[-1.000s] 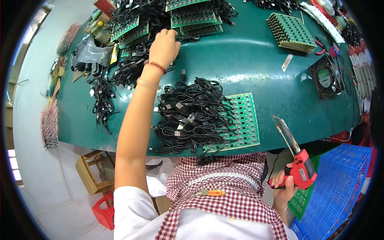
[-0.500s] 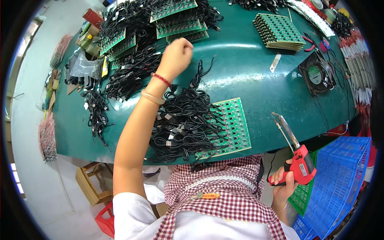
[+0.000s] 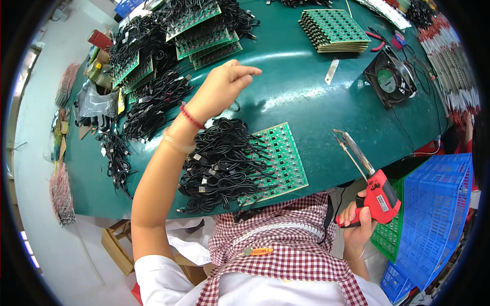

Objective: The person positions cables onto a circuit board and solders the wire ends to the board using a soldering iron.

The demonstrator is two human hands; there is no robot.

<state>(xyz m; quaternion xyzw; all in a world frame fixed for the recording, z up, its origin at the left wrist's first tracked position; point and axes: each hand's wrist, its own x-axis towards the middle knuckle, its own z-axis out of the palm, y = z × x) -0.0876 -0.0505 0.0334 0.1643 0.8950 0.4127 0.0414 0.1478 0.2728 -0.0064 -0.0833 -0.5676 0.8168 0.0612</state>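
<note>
left hand (image 3: pixel 222 86) has drawn back, above black cables (image 3: pixel 219 163).

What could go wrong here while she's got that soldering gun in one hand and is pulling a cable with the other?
1. The red soldering gun in the right hand has its metal tip over the table edge, close to the green circuit board; a slip might mark it.
2. The left hand hangs above the pile of black cables; a snagged lead may drag others along.

One red soldering gun (image 3: pixel 380 196), one black fan (image 3: pixel 391 79), two blue crates (image 3: pixel 434 214).
</note>
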